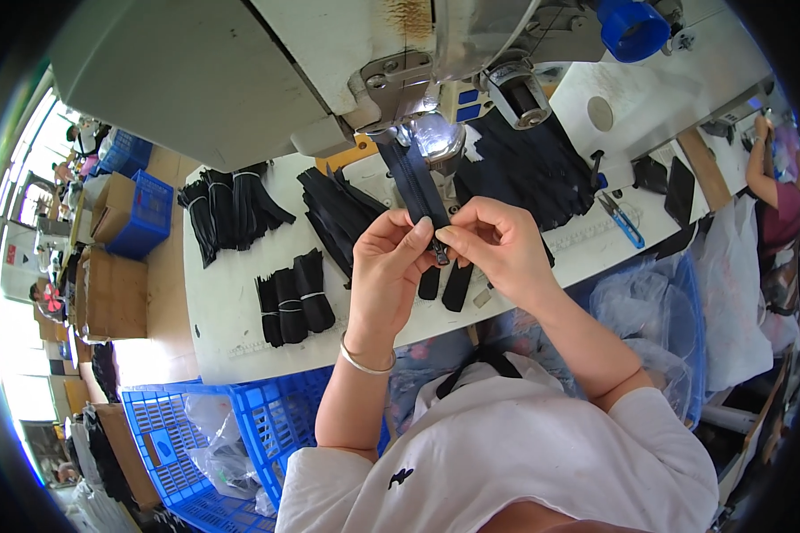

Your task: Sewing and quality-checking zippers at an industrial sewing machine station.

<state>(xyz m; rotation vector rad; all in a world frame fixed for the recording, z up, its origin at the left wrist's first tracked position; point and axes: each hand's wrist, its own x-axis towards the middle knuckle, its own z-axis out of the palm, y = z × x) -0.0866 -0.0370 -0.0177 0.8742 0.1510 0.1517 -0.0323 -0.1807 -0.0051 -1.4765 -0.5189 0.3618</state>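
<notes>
A black zipper (412, 180) runs down from under the head of a sewing machine (391, 84) to my two hands. Thumb and fingers of my left hand (388, 253) pinch its near end from the left. My right hand (500, 249) pinches the same end from the right, its fingertips almost meeting the left ones. A small metal piece (441, 253) shows at the zipper's end between them. Loose dark zippers (529, 169) lie in a pile right of the needle area, and another bunch (329, 213) lies to its left, partly behind my left hand.
Tied bundles of black zippers (231, 209) and a smaller group (293, 298) lie on the white table (227, 324) at left. Blue-handled thread snips (622, 222) lie at right. A blue crate (262, 422) stands below left; plastic bags (636, 306) hang right. Other people work farther off.
</notes>
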